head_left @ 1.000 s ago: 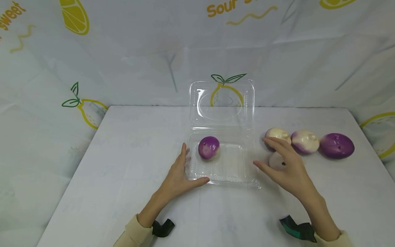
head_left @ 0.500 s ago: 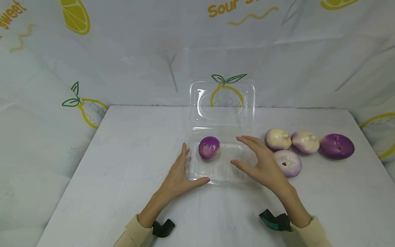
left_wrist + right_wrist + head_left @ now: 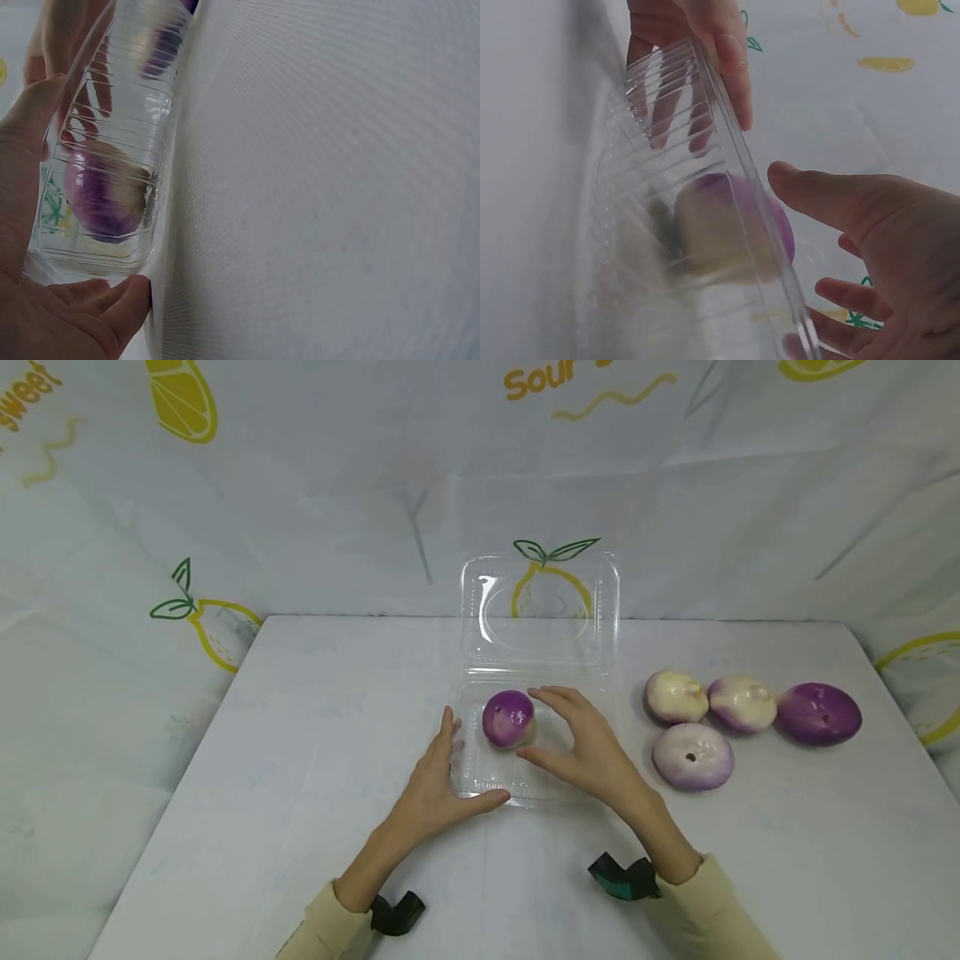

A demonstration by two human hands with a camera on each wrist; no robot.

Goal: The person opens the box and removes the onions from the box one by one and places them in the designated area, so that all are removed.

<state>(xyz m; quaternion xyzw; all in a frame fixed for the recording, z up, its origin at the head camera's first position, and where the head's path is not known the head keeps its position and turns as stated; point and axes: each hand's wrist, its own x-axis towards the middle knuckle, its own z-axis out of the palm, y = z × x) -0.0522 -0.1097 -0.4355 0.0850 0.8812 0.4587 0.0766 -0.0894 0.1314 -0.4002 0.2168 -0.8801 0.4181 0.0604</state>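
Observation:
A clear plastic clamshell box (image 3: 577,785) stands on the table with its lid (image 3: 540,635) raised at the back. Inside its left half sits a glossy purple-and-white onion (image 3: 508,720). My left hand (image 3: 431,802) rests against the box's left side and front corner, fingers extended and thumb along the front rim. Over the box, my right hand (image 3: 588,752) reaches to the onion's right, thumb and fingers spread apart. In the right wrist view the right thumb (image 3: 817,191) is near the onion (image 3: 727,225) without visible contact.
Right of the box, several more onions lie in a group: a pale one (image 3: 693,757) in front, two cream ones (image 3: 675,697) behind, and a deep purple one (image 3: 819,715) farthest right. A lemon-print cloth (image 3: 337,527) hangs behind the white table (image 3: 300,735).
My right hand has moved left from beside the loose onions to the onion in the box, uncovering the pale one. The left hand and box have stayed put.

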